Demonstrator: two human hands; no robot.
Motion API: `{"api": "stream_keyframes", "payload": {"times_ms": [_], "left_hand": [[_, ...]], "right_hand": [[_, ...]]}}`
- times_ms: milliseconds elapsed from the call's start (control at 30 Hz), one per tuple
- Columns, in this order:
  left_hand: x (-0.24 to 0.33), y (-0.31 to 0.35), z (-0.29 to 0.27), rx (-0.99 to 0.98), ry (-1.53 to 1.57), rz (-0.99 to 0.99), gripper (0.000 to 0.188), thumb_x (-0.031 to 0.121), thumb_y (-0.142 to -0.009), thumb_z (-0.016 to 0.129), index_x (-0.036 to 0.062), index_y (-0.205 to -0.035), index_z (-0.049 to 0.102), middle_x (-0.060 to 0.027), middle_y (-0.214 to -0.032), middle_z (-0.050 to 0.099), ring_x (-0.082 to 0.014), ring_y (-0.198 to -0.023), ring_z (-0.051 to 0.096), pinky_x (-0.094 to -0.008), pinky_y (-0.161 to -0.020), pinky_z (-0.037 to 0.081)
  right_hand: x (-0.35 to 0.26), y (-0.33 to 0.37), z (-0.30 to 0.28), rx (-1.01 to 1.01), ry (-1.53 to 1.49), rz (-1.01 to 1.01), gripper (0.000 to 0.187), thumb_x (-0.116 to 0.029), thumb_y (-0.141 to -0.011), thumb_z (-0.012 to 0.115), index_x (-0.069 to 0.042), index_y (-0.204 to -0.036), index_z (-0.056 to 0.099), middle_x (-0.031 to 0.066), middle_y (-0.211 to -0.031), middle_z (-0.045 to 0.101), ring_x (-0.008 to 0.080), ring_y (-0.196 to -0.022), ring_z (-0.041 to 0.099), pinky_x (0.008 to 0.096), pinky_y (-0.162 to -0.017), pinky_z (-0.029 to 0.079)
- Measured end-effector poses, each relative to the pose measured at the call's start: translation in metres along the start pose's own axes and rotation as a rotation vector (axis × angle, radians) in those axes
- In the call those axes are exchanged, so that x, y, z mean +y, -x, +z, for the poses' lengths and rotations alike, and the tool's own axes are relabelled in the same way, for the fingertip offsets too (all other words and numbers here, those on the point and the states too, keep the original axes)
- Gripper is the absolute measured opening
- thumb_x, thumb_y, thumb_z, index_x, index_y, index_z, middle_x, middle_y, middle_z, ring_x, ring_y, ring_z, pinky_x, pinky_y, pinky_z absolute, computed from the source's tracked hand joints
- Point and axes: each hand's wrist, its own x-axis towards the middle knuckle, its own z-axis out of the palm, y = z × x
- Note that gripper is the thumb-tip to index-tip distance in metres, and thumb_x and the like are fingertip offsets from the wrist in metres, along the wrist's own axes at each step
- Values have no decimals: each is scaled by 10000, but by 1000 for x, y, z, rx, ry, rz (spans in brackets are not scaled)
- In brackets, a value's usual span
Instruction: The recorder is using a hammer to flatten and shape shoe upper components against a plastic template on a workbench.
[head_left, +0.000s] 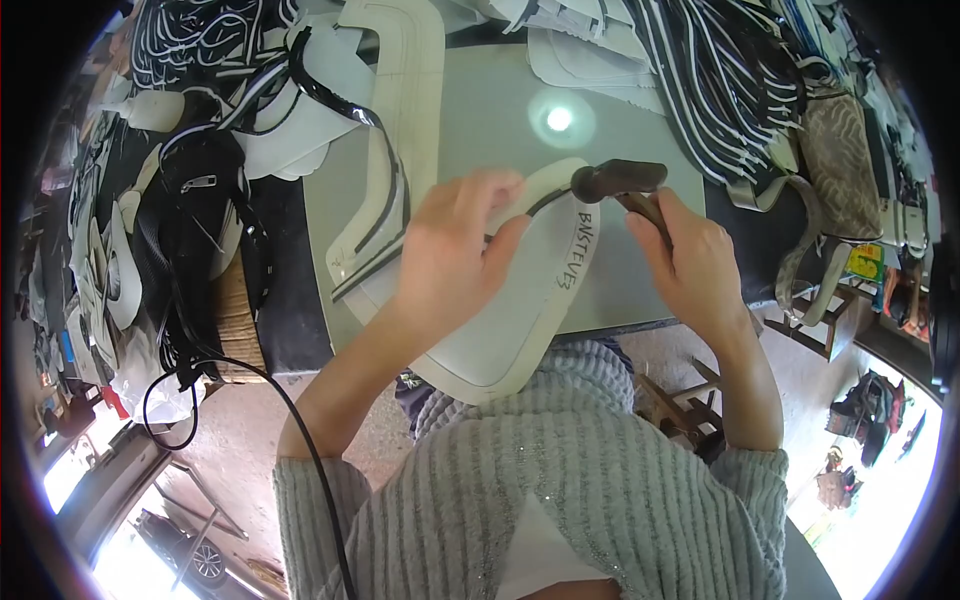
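My right hand [695,255] is closed round the wooden handle of a hammer [622,180]. The dark hammer head is at the upper edge of a pale, rounded panel [510,325] with a cream border and handwriting. A thin black strip [548,203] follows the panel's upper border and passes behind my left hand [450,240]. That hand is over the panel's upper left, thumb apart from the fingers, which are partly bent. Whether its fingertips touch the strip is hard to see. The panel's lower end overhangs the table edge against my sweater.
A cream curved template [410,100] with another dark strip lies left of the panel on the grey-green work board [640,270]. Bundles of black-and-white strips [715,80] are heaped at far right. A black bag-like piece [205,195] and a white bottle [155,110] are at left.
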Motion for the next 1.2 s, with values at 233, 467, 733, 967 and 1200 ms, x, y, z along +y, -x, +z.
{"api": "stream_keyframes", "payload": {"times_ms": [233,467,733,967,1200], "left_hand": [[1,-10,21,-45,-278,215,342,29,-765,750,65,-1079,621,-50,-976,704,-225,-916,655,-336,-780,481],[-1,-9,28,10,-412,422,296,-1,-755,718,5,-1045,661,-51,-882,689,-205,-850,654,-330,-750,493],[-4,-9,29,14,-423,504,304,29,-730,653,-28,-1026,620,-87,-908,663,-214,-878,640,-340,-754,499],[0,-10,28,6,-383,484,254,5,-760,682,-25,-1010,647,-78,-881,688,-205,-855,664,-334,-753,505],[-4,-7,29,25,-404,487,295,48,-729,648,-14,-1016,625,-77,-923,666,-214,-882,640,-342,-781,501]], "right_hand": [[9,-14,3,-12,86,-55,321,-331,-981,577,-39,-876,495,150,-654,616,382,-585,614,463,-526,471],[1,-21,-5,6,100,-111,331,-328,-973,587,-38,-854,482,135,-670,589,351,-578,623,436,-504,479],[-3,-23,-15,80,140,-211,329,-327,-968,590,-38,-847,488,97,-664,574,318,-533,602,404,-467,477],[0,-25,-5,31,166,-239,335,-329,-967,593,-30,-847,500,99,-665,576,317,-531,601,405,-464,474],[-3,-25,-11,-36,206,-206,333,-333,-971,581,-29,-854,511,114,-670,610,338,-575,635,421,-494,494]]}}
